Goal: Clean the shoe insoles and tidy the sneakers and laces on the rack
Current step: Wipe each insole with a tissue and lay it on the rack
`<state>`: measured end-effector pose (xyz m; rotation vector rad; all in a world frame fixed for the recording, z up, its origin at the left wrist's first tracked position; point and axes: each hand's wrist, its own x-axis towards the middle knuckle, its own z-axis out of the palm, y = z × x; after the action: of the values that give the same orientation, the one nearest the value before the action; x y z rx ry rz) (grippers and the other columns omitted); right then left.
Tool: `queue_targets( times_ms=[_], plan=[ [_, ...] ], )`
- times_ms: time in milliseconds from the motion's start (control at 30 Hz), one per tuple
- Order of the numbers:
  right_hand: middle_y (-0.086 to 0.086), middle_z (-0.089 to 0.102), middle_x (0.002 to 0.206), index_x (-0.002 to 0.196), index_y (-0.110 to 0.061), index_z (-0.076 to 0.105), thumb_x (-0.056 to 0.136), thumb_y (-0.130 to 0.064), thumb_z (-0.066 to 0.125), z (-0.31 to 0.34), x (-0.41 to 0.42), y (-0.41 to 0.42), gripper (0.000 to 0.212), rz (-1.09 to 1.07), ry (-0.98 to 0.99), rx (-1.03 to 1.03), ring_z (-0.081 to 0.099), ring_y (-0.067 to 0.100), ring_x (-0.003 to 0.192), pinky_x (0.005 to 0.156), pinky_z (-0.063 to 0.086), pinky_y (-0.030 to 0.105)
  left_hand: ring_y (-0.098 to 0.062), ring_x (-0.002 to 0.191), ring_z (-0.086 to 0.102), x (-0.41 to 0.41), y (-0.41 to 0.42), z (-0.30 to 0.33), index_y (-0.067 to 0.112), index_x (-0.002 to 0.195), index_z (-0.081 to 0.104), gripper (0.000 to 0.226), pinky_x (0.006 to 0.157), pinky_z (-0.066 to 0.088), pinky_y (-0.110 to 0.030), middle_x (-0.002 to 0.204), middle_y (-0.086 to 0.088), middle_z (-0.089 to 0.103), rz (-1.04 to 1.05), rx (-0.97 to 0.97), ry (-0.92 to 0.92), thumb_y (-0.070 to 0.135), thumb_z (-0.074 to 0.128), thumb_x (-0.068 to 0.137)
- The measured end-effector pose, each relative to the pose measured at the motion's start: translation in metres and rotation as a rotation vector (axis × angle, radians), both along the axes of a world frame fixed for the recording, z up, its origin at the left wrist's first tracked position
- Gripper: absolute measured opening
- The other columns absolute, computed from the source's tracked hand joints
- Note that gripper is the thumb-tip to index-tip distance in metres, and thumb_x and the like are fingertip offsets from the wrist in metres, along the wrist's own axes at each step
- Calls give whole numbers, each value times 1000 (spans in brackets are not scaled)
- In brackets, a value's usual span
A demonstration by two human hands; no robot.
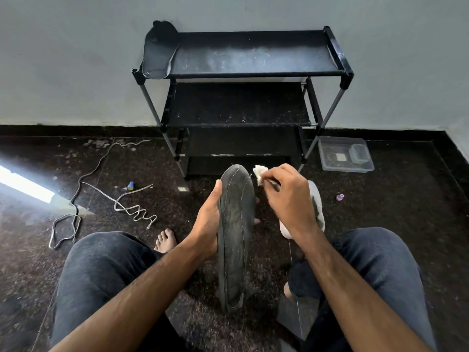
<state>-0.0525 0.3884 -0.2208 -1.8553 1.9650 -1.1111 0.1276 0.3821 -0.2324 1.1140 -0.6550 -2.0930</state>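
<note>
Insole (234, 235) — dark grey, with a pale stitch line running down it — stands nearly upright in front of the rack (243, 97), between the person's knees. Left hand (206, 224) holds it at mid-length, thumb along its near edge, fingers curled behind it. Right hand (289, 196) hovers just right of the insole's top, its grip pinched on a small white wad of cloth (259, 173) that sits beside the insole's tip. Behind that hand a pale sneaker (318, 207) rests on the floor. A second insole (158, 54) lies on the rack's top shelf at its left end. Left of the rack, two laces (101, 194) trail loose across the dark floor; right of the rack sits a clear plastic box (345, 154).
</note>
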Motion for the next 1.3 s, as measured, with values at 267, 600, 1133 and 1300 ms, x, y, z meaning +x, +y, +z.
queue_targets(
  times_ms=[267,600,1133,1300],
  plan=[
    [-2,65,97,101,-12,75,89,-6,71,-8,40,13,14,348,15,98,65,13,90,82,56,34,-27,98,70,8,-7,0,-2,136,60,86,80,61,-35,110,-21,68,-12,31,41,71,34,98],
    [-2,70,99,108,-8,77,88,-1,74,-2,36,6,22,174,-155,-16,67,7,91,83,58,28,-22,90,73,3,0,5,6,120,66,73,72,61,-34,102,-13,74,-105,-69,85,62,22,105],
    [-4,71,103,116,-11,76,89,-2,73,9,36,15,28,328,-286,85,68,6,97,86,56,18,-27,97,74,9,-10,3,4,136,60,86,76,62,-37,113,-20,74,-25,-52,-9,71,20,100],
    [-3,64,102,122,-9,73,95,-5,68,-4,54,12,27,258,-125,13,65,8,95,87,57,25,-30,121,66,12,-8,2,6,140,58,81,98,58,-38,135,-23,64,4,-24,66,68,25,101]
  ],
)
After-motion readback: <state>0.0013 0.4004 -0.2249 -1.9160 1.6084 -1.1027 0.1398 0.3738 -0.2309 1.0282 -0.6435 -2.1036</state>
